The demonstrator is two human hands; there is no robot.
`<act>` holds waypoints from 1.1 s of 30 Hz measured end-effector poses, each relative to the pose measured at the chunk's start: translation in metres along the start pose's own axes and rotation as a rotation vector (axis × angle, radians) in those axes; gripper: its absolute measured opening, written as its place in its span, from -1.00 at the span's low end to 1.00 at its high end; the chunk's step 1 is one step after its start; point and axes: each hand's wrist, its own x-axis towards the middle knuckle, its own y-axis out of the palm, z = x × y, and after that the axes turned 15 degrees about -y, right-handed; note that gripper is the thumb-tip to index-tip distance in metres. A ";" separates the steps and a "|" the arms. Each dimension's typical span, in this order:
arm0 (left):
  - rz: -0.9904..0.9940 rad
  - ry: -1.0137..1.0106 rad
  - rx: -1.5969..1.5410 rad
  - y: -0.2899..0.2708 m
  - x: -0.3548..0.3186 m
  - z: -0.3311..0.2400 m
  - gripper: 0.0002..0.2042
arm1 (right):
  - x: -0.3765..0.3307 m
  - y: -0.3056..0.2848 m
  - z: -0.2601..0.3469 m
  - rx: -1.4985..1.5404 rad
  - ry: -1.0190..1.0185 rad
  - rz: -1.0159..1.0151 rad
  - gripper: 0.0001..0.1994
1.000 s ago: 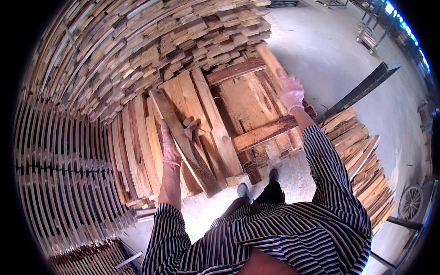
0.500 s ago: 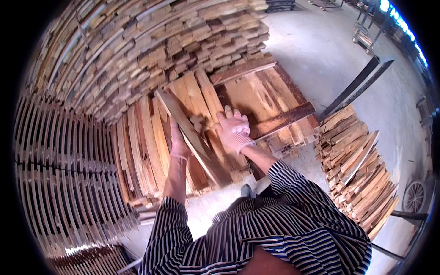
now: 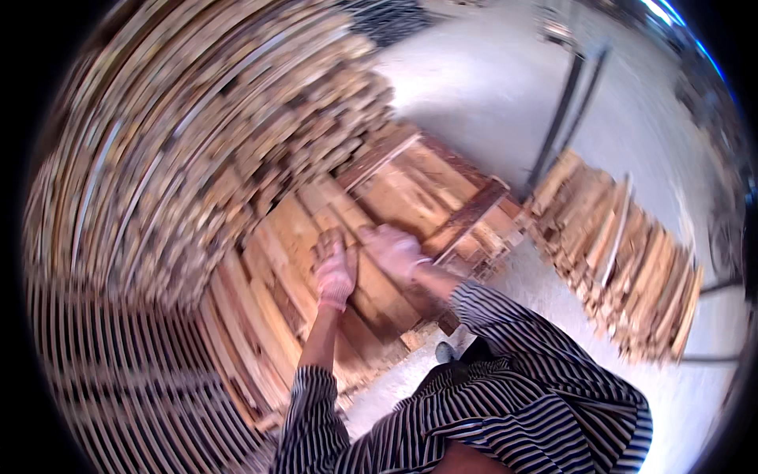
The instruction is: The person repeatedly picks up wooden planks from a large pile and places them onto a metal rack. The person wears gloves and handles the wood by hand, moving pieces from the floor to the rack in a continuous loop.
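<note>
Left: stacked slat racks (image 3: 118,379). Above: high pile of timber offcuts (image 3: 197,134). Centre: leaning planks (image 3: 268,308); your left hand (image 3: 335,268) lies on one plank (image 3: 371,296), your right hand (image 3: 395,249) just beside on it. Grip of each: blurred, cannot tell. Right: low board stack (image 3: 624,261) on concrete floor (image 3: 474,87).

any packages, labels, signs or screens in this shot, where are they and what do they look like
None in view: no package, label, sign or screen shows. The blurred picture holds only bare wood: leaning planks under the gloved left hand and right hand, a tall stacked wood pile on the left, a lower plank stack on the right, and pale concrete floor.
</note>
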 end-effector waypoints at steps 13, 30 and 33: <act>-0.019 0.117 -0.301 -0.001 -0.011 0.008 -0.52 | -0.107 -0.048 -0.010 0.111 -0.090 -0.439 -0.42; 1.396 -0.139 -0.708 0.275 -0.147 -0.545 -0.13 | -0.601 -0.108 -0.525 0.164 1.753 -0.691 -0.38; 1.288 -0.063 -0.287 0.351 -0.124 -0.638 0.09 | -0.606 -0.130 -0.512 0.159 1.542 -0.851 -0.54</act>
